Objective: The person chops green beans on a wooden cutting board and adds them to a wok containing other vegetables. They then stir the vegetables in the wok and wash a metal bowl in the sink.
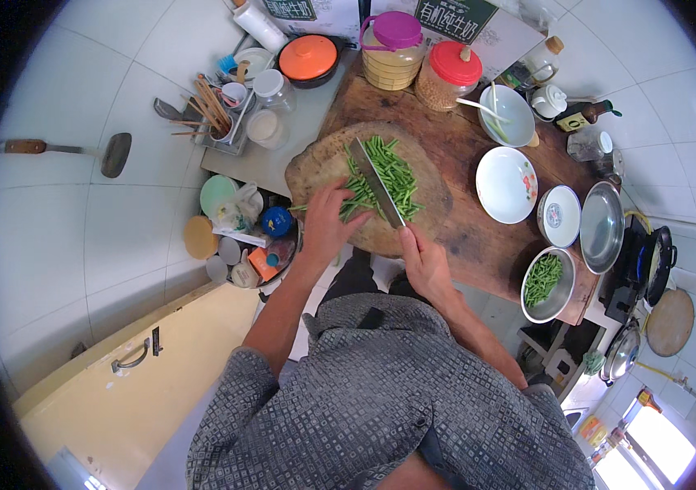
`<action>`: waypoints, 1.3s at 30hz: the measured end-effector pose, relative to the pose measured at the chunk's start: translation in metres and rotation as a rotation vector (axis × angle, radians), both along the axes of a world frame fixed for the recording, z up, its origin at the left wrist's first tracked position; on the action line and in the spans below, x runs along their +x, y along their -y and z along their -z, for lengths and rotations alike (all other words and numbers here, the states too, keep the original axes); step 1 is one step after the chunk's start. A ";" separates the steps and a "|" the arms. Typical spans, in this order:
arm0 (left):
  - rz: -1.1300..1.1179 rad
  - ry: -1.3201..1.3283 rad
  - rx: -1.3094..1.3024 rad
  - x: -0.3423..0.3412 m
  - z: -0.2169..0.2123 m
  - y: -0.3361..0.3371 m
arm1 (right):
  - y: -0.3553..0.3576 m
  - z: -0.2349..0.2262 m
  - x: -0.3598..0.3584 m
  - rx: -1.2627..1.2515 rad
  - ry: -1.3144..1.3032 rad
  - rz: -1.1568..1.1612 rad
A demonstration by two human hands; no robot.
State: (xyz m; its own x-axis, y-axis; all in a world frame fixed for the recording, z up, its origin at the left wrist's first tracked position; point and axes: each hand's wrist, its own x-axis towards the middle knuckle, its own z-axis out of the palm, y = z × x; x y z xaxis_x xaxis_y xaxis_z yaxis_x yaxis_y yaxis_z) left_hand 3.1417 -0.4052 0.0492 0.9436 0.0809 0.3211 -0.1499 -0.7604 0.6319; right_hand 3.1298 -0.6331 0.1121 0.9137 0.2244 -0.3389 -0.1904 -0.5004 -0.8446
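A round wooden chopping board (433,184) carries a heap of cut green beans (393,163). My right hand (425,260) is closed round the handle of a cleaver (374,180), whose long blade slants away to the far left across the heap. Just left of the blade, my left hand (327,222) has its fingers bent over some green beans and holds them against the board. A few bean ends poke out on the left side of that hand. Its fingertips are partly hidden, close to the blade.
Right of the board are a metal bowl of cut beans (542,280), a white plate (507,185), a white bowl (559,216) and a bowl with a spoon (507,114). Lidded jars (449,73) and an orange-lidded pot (309,59) stand behind. A utensil holder (221,131) is far left.
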 end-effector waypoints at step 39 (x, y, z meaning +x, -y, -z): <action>0.047 -0.077 0.073 -0.021 -0.031 -0.018 | -0.005 -0.019 0.000 0.016 -0.026 -0.138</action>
